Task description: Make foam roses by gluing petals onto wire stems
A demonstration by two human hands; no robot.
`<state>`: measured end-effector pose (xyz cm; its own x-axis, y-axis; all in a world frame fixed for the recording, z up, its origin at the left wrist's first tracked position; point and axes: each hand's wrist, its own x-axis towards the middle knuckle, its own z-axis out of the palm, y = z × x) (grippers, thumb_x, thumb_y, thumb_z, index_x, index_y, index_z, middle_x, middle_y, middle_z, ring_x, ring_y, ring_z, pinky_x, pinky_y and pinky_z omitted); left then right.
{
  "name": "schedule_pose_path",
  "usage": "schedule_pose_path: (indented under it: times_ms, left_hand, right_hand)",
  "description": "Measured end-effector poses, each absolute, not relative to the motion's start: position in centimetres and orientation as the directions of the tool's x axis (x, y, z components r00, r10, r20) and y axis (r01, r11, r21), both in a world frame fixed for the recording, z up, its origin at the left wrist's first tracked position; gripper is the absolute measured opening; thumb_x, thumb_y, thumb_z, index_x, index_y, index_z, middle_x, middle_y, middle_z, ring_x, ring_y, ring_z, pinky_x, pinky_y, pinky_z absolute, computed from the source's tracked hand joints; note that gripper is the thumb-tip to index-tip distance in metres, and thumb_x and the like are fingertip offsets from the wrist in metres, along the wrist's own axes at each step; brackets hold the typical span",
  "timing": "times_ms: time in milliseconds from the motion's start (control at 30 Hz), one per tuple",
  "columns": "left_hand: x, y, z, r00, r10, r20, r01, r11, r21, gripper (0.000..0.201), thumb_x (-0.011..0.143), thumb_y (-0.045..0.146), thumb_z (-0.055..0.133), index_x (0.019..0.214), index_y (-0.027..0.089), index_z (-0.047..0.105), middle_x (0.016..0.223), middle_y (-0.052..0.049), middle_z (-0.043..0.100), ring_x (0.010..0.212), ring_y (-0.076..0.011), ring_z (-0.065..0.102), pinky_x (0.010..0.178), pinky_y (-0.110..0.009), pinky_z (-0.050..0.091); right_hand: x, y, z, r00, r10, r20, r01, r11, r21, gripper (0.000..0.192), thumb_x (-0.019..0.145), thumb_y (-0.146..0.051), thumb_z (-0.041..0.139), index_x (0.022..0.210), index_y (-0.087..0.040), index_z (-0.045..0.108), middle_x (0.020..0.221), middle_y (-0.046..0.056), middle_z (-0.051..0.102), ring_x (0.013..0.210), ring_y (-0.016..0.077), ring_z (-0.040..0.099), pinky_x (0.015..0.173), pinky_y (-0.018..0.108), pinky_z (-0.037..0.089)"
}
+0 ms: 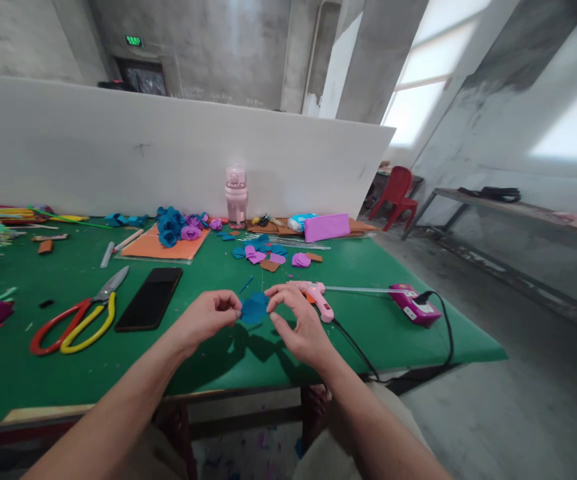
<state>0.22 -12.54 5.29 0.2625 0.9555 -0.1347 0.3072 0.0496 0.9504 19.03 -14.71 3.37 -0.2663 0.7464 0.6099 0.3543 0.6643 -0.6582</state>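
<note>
A small blue foam piece (pixel 254 309) hangs just above the green table (pixel 208 360), pinched between both hands. My left hand (pixel 209 317) grips its left edge with thumb and fingers. My right hand (pixel 295 319) holds the right edge with thumb and forefinger, its other fingers spread. A pink glue gun (pixel 317 298) lies just behind my right hand, its black cord (pixel 355 347) running off the table's front edge.
A black phone (pixel 149 298) and red-and-yellow scissors (pixel 81 315) lie to the left. Blue and purple foam flowers (pixel 175 225) sit on an orange sheet (pixel 161 248). Loose foam petals (pixel 268 254), a pink bottle (pixel 236 193) and a white board (pixel 118 143) stand behind. A pink power strip (pixel 415 303) lies right.
</note>
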Motion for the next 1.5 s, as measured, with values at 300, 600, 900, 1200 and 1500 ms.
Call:
schedule_pose_path:
  times_ms: [300, 600, 900, 1200, 1500]
  left_hand:
    - [0.0, -12.5, 5.1, 0.299, 0.934, -0.198, 0.297, 0.106, 0.949, 0.011, 0.06, 0.022, 0.057, 0.066, 0.015, 0.053, 0.046, 0.006, 0.045, 0.038, -0.0034, 0.028, 0.035, -0.016, 0.015]
    - [0.7, -12.8, 4.1, 0.352, 0.926, -0.133, -0.258, 0.232, 0.938, 0.018, 0.064, 0.024, 0.065, 0.071, 0.016, 0.051, 0.05, 0.007, 0.048, 0.033, 0.0007, 0.021, 0.034, -0.014, 0.012]
    - [4.1, -13.3, 2.6, 0.043, 0.992, -0.12, -0.518, 0.125, 0.846, 0.025, 0.06, 0.025, 0.072, 0.069, 0.017, 0.051, 0.041, 0.011, 0.041, 0.033, -0.0008, 0.026, 0.032, -0.014, 0.02]
    - [6.1, -14.2, 1.6, -0.042, 0.989, -0.144, -0.528, 0.101, 0.843, 0.028, 0.057, 0.027, 0.074, 0.073, 0.015, 0.054, 0.043, 0.011, 0.04, 0.035, -0.0011, 0.027, 0.035, -0.014, 0.02]
    - [4.2, -13.5, 3.1, 0.086, 0.996, -0.039, -0.328, 0.065, 0.943, 0.029, 0.065, 0.027, 0.061, 0.091, 0.017, 0.055, 0.052, 0.01, 0.04, 0.034, -0.001, 0.02, 0.034, -0.015, 0.016]
  right_hand:
    - [19.2, -14.3, 2.9, -0.255, 0.776, 0.577, 0.278, 0.631, -0.725, 0.023, 0.077, -0.01, 0.046, 0.096, -0.02, 0.055, 0.107, 0.007, 0.055, 0.101, 0.0184, 0.05, 0.09, 0.036, 0.038]
    - [17.8, -13.9, 1.5, -0.229, 0.962, 0.15, -0.152, 0.117, -0.981, 0.015, 0.075, -0.025, 0.056, 0.088, -0.02, 0.061, 0.081, 0.001, 0.062, 0.07, 0.0118, 0.056, 0.069, 0.026, 0.046]
    - [13.9, -15.1, 1.4, -0.086, 0.996, 0.001, -0.61, -0.052, -0.791, 0.028, 0.07, -0.025, 0.064, 0.097, -0.022, 0.055, 0.09, 0.0, 0.06, 0.073, 0.0099, 0.056, 0.063, 0.02, 0.043]
    - [12.5, -14.9, 1.4, 0.099, 0.995, 0.011, -0.675, 0.075, -0.734, 0.019, 0.069, -0.023, 0.065, 0.086, -0.021, 0.056, 0.082, -0.002, 0.061, 0.077, 0.011, 0.056, 0.075, 0.024, 0.043]
    - [14.3, -14.0, 1.3, 0.217, 0.976, -0.02, -0.55, 0.105, -0.829, 0.007, 0.064, -0.019, 0.06, 0.071, -0.02, 0.058, 0.07, -0.004, 0.057, 0.064, 0.0101, 0.05, 0.062, 0.021, 0.039]
